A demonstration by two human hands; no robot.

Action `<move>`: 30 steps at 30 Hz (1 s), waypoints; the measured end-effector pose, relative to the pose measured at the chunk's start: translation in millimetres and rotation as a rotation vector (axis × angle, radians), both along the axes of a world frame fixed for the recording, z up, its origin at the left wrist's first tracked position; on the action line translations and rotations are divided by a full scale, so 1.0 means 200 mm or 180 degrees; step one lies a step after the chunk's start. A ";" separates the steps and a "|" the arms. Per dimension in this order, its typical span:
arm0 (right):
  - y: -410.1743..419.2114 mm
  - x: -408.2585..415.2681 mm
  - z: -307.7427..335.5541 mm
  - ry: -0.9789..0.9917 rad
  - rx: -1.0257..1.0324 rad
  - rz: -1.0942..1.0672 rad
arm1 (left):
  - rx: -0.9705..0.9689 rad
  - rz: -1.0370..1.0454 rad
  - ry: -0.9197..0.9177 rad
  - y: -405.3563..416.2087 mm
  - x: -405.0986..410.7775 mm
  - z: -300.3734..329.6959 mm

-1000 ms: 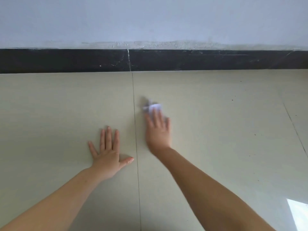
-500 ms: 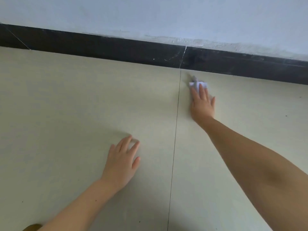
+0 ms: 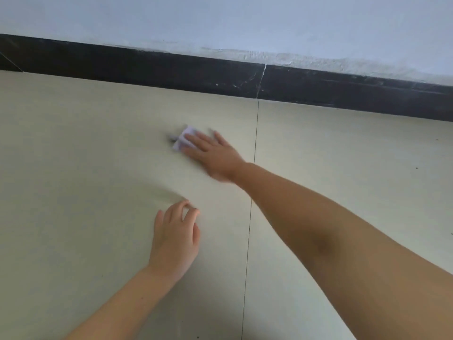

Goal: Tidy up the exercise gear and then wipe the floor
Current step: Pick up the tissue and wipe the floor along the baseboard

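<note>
A small white folded wipe [image 3: 182, 139] lies on the pale tiled floor [image 3: 98, 155], left of a tile joint. My right hand [image 3: 215, 155] presses flat on it, fingers stretched toward the left, so most of the wipe is hidden under them. My left hand [image 3: 175, 239] rests on the floor nearer to me, fingers bent and fingertips touching the tile, holding nothing. No exercise gear is in view.
A black skirting board [image 3: 318, 89] runs along the foot of a pale wall [image 3: 220, 20] just beyond the wipe. A thin tile joint [image 3: 252, 192] runs from the skirting toward me. A few dark specks dot the right tile [image 3: 367, 168].
My right hand has slid the wipe from beside the skirting, right of the joint, leftward across the joint and slightly toward me. My left hand stays propped on the floor.
</note>
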State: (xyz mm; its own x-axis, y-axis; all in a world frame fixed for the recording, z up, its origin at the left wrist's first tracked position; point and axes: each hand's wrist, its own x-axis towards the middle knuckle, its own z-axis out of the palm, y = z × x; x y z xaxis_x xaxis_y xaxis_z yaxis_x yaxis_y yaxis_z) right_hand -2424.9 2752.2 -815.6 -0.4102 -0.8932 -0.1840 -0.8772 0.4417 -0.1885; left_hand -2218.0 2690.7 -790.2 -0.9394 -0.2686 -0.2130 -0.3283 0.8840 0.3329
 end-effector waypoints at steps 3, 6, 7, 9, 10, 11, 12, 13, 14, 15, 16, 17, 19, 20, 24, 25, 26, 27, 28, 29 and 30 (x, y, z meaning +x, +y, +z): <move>0.40 -0.32 0.01 0.0017 -0.0128 -0.1476 | -0.0046 -0.0293 -0.0156 0.10 -0.18 -0.02; 0.91 -0.45 0.03 0.0018 -0.0026 -0.2856 | -0.0078 -0.0468 -0.0407 0.25 -0.37 -0.04; 1.03 -0.44 0.04 -0.0027 -0.0026 -0.3401 | -0.0128 -0.0393 -0.0512 0.29 -0.41 -0.07; 1.11 -0.39 0.05 -0.0169 0.0065 -0.4313 | -0.0246 -0.0279 -0.0598 0.35 -0.44 -0.11; 1.07 -0.36 0.03 -0.0213 0.0102 -0.4470 | -0.0293 -0.0272 -0.0511 0.35 -0.43 -0.13; 0.99 -0.31 0.02 -0.0206 0.0096 -0.4358 | -0.0340 -0.0290 -0.0457 0.36 -0.43 -0.14; 0.89 -0.26 0.01 -0.0153 0.0032 -0.4005 | -0.0393 -0.0343 -0.0405 0.35 -0.42 -0.17; 0.77 -0.20 -0.01 -0.0104 -0.0059 -0.3460 | -0.0440 -0.0375 -0.0385 0.34 -0.41 -0.19; 0.64 -0.15 -0.02 -0.0100 -0.0124 -0.2795 | -0.0487 -0.0395 -0.0398 0.33 -0.40 -0.20; 0.53 -0.10 -0.02 -0.0145 -0.0118 -0.2085 | -0.0538 -0.0412 -0.0387 0.33 -0.40 -0.20; 0.45 -0.08 -0.02 -0.0205 -0.0094 -0.1431 | -0.0571 -0.0419 -0.0344 0.33 -0.41 -0.19; 0.43 -0.08 -0.01 -0.0227 -0.0062 -0.0922 | -0.0567 -0.0407 -0.0305 0.34 -0.41 -0.20; 0.52 -0.20 0.00 -0.0109 -0.0025 -0.0508 | -0.0503 -0.0379 -0.0366 0.33 -0.41 -0.21; 0.62 -0.27 -0.01 -0.0076 -0.0037 -0.0679 | -0.0469 -0.0368 -0.0406 0.32 -0.41 -0.21; 1.26 -0.46 0.01 -0.0036 -0.0177 -0.2794 | -0.0457 -0.0389 -0.0517 0.31 -0.40 -0.22; 1.41 -0.47 0.02 -0.0052 -0.0146 -0.3441 | -0.0484 -0.0395 -0.0508 0.31 -0.39 -0.22; 1.51 -0.47 0.03 -0.0073 -0.0045 -0.3989 | -0.0512 -0.0379 -0.0482 0.31 -0.39 -0.22; 1.55 -0.45 0.04 -0.0100 0.0070 -0.4388 | -0.0533 -0.0363 -0.0464 0.31 -0.40 -0.22; 1.53 -0.41 0.03 -0.0072 0.0133 -0.4601 | -0.0555 -0.0341 -0.0427 0.32 -0.40 -0.22; 1.46 -0.35 0.02 0.0008 0.0119 -0.4579 | -0.0575 -0.0293 -0.0391 0.33 -0.40 -0.21; 1.35 -0.27 0.01 0.0057 0.0048 -0.4332 | -0.0582 -0.0243 -0.0392 0.33 -0.41 -0.20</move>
